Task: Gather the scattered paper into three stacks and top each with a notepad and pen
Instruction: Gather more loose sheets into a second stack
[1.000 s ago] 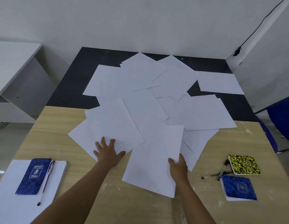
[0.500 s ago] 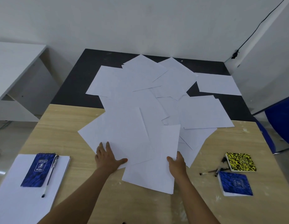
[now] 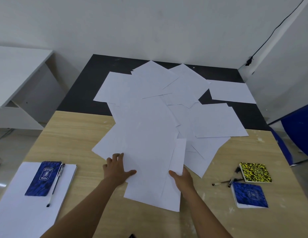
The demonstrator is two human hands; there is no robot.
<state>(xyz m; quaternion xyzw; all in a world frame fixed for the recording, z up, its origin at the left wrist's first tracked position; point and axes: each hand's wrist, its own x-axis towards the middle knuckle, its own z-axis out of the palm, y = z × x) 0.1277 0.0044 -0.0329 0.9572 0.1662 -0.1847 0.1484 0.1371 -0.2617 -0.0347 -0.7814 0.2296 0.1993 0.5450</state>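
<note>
Several loose white sheets [image 3: 167, 93] lie fanned over the wooden table [image 3: 72, 134] and the black part behind it. My left hand [image 3: 117, 169] lies flat, pressing on the left edge of the near sheets [image 3: 146, 152]. My right hand [image 3: 183, 180] grips their right edge, thumb on top and fingers hidden under a sheet. At the left, a squared stack of paper [image 3: 17, 212] carries a blue notepad [image 3: 43, 178] and a pen [image 3: 56, 184]. At the right lie a yellow notepad [image 3: 255, 172], a second blue notepad [image 3: 249, 194] and two pens [image 3: 226, 182].
A white desk [image 3: 15, 69] stands to the left, beyond a gap. A blue chair [image 3: 299, 133] is at the right edge. White walls close the back and right, with a black cable [image 3: 263, 42] running down. A single sheet [image 3: 232, 91] lies apart at the back right.
Both hands have drawn together, sliding the near sheets over one another into a narrower overlapping pile. The left sheets have shifted right, on top of the sheet held by my right hand.
</note>
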